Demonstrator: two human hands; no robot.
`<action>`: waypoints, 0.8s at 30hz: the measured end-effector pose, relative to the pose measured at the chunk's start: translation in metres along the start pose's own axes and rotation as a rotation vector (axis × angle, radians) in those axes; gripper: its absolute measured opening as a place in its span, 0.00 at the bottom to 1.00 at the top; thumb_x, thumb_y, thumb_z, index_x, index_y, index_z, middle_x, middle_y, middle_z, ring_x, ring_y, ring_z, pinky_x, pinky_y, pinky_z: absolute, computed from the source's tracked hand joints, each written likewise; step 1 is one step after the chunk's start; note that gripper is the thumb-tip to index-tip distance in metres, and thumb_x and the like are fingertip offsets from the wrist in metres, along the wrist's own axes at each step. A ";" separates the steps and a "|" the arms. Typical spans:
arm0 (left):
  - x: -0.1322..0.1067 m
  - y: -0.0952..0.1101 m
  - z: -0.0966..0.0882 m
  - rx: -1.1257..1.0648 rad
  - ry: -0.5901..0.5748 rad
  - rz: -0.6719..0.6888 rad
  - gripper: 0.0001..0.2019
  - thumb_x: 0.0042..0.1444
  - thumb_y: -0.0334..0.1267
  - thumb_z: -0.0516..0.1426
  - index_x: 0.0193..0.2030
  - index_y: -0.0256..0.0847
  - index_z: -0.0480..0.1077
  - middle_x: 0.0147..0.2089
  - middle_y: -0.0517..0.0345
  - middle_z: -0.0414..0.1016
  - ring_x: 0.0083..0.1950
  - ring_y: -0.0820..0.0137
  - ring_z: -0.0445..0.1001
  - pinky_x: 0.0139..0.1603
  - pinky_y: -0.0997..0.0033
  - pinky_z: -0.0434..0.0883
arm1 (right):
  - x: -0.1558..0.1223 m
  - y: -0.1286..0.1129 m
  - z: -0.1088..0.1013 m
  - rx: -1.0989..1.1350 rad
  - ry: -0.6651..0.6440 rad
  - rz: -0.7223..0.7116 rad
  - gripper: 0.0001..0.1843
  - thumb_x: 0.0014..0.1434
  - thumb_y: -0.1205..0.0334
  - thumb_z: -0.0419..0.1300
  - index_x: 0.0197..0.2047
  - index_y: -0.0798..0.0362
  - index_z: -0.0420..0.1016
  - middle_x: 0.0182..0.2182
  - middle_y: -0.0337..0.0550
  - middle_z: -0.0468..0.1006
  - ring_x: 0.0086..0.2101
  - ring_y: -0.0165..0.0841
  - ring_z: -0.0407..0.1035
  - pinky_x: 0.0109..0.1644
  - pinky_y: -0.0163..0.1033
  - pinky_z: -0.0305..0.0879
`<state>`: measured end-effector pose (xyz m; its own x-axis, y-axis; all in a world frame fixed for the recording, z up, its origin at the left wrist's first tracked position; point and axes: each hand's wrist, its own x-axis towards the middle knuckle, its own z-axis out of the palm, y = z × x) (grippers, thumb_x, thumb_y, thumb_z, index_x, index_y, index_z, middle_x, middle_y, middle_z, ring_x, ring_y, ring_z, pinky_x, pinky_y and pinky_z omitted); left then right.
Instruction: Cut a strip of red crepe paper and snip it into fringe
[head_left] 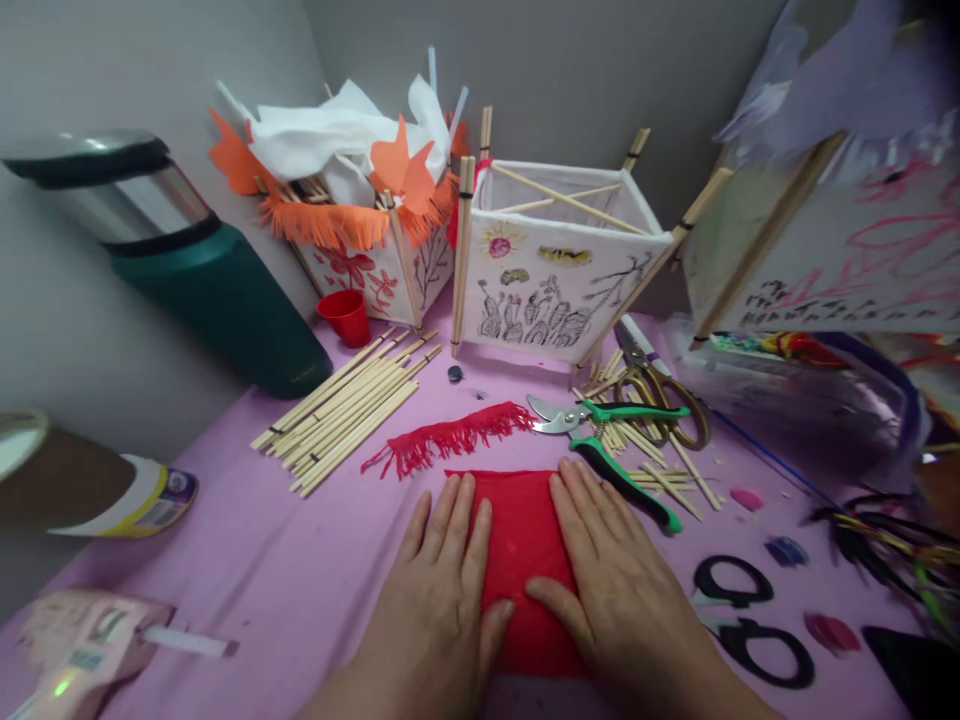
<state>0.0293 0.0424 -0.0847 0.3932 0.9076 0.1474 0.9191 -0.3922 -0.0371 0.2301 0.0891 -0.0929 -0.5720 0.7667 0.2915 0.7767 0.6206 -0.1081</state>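
Note:
A folded red sheet (517, 540), of tissue paper or thin cloth, lies flat on the purple tablecloth (247, 540) in front of me. My left hand (439, 585) rests flat along its left side, fingers stretched out. On the right side, my right hand (611, 570) presses down the same way, its thumb pointing inward. Neither hand grips anything. Just beyond the sheet's far edge is a strip of red fringe (457, 438). Green-handled pruning shears (600, 415) lie beyond my right fingers, blades touching or very near the fringe.
Bamboo sticks (360, 405) lie left, cut pieces (645, 450) right. Lanterns with drawings (555, 290) stand behind. A teal bottle (225, 300), red cup (346, 318), brown cup (82, 485) and glue gun (97, 640) are left; black-handled scissors (750, 625) and brass-coloured scissors (660, 395) right.

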 end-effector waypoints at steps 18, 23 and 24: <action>-0.002 0.002 -0.008 -0.039 0.013 -0.003 0.29 0.64 0.48 0.42 0.66 0.30 0.55 0.68 0.37 0.52 0.70 0.56 0.47 0.66 0.48 0.51 | -0.016 -0.037 -0.021 0.124 -0.231 -0.083 0.47 0.57 0.34 0.49 0.68 0.61 0.50 0.67 0.57 0.48 0.66 0.47 0.39 0.66 0.58 0.44; -0.003 0.001 -0.005 -0.023 0.039 0.008 0.29 0.64 0.47 0.42 0.66 0.30 0.55 0.68 0.38 0.52 0.70 0.57 0.47 0.66 0.49 0.51 | -0.022 -0.041 -0.023 0.150 -0.229 -0.055 0.49 0.56 0.35 0.52 0.69 0.61 0.46 0.68 0.55 0.44 0.66 0.47 0.35 0.68 0.57 0.40; -0.003 0.001 -0.005 -0.021 0.038 0.010 0.29 0.64 0.47 0.42 0.66 0.30 0.55 0.68 0.38 0.53 0.70 0.56 0.47 0.66 0.49 0.52 | -0.023 -0.042 -0.024 0.161 -0.243 -0.068 0.49 0.56 0.35 0.52 0.69 0.60 0.45 0.68 0.54 0.43 0.66 0.46 0.35 0.68 0.56 0.39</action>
<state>0.0290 0.0384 -0.0803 0.4011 0.8972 0.1850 0.9141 -0.4050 -0.0180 0.2169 0.0413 -0.0724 -0.6831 0.7270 0.0695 0.6933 0.6754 -0.2513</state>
